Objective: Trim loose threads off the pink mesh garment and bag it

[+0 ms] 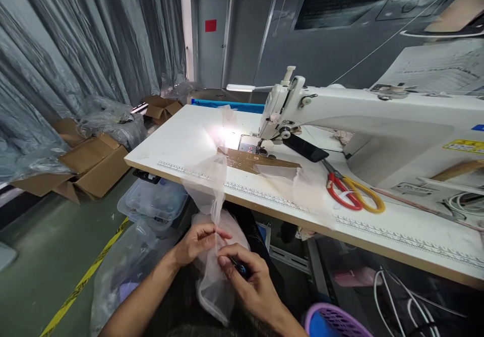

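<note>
At lower centre of frame, sheer fabric (215,291) runs near-vertical; left hand (192,246) fingers pinching edge, right hand (253,274) fingers pinching just below.

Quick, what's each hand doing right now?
Left hand: closed, pinching sheer fabric.
Right hand: fingers closed on the sheer fabric, small dark object tucked in its grasp.

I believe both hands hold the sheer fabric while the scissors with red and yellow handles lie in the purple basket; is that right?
Not quite: the head view shows the scissors on the white tabletop, not in the basket. The left hand and right hand hold the fabric.
</note>
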A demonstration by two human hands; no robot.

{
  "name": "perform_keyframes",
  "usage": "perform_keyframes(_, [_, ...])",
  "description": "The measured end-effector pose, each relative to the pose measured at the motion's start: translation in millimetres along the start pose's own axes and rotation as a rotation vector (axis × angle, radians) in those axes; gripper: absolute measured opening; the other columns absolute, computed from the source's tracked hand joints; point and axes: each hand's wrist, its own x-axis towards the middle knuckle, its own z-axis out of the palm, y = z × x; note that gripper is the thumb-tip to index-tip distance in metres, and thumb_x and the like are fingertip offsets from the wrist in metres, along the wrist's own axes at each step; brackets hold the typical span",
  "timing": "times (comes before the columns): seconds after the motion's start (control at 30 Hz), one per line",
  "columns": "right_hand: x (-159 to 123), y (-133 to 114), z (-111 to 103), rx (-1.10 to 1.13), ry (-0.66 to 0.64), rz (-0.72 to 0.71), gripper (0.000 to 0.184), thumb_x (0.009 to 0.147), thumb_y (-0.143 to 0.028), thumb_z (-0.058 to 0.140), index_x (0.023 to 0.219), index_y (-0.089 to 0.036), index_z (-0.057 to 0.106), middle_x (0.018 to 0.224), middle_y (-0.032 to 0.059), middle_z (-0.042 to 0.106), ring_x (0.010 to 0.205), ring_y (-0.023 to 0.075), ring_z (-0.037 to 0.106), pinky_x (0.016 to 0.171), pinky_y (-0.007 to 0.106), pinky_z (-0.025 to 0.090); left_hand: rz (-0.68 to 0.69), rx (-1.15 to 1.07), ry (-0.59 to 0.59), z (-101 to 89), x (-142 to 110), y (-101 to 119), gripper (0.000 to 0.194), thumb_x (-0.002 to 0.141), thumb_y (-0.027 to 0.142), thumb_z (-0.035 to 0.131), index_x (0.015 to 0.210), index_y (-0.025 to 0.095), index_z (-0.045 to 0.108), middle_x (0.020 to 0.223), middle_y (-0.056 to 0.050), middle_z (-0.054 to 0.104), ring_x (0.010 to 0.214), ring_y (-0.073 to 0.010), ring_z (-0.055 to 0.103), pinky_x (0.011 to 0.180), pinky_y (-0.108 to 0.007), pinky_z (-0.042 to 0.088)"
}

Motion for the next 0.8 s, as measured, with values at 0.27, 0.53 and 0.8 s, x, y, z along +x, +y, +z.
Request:
perform_keyframes(0.27, [3, 12, -4, 0.022, -0.004, 0.054, 0.028, 0.090, -0.037, 0.051, 0.080, -0.017, 0.067, 0.061, 0.0020, 0.063, 0.055, 0.0130, 0.057, 0.055, 0.021, 0.047, -0.129, -0.049, 0.338, -7.6, -17, 1, 0.039, 0.068, 0.050, 0.075, 0.077, 0.013, 0.071, 0.064, -0.001, 0.055, 0.058, -0.0094, 0.042, 0.054, -0.021, 0.033])
perform_keyframes(0.53, [15, 23, -11, 0.027, -0.155, 0.137, 0.033, 0.090, -0.045, 0.050, 0.080, -0.016, 0.064, 0.067, 0.0011, 0.058, 0.060, 0.0126, 0.049, 0.057, 0.023, 0.041, -0.135, -0.051, 0.390, -1.7, -23, 9, 0.035, 0.073, 0.048, 0.072, 0.079, 0.013, 0.066, 0.074, -0.003, 0.062, 0.068, -0.0122, 0.053, 0.064, -0.022, 0.041])
perform_keyframes(0.8, [36, 27, -3, 0.011, -0.141, 0.252, 0.061, 0.095, -0.059, 0.025, 0.073, -0.016, 0.063, 0.059, -0.0003, 0.050, 0.051, 0.0118, 0.042, 0.049, 0.024, 0.034, -0.156, 0.174, 0.364, -9.6, -25, 16, 0.032, 0.080, 0.042, 0.066, 0.091, 0.013, 0.073, 0.088, -0.007, 0.072, 0.079, -0.0163, 0.062, 0.071, -0.024, 0.045])
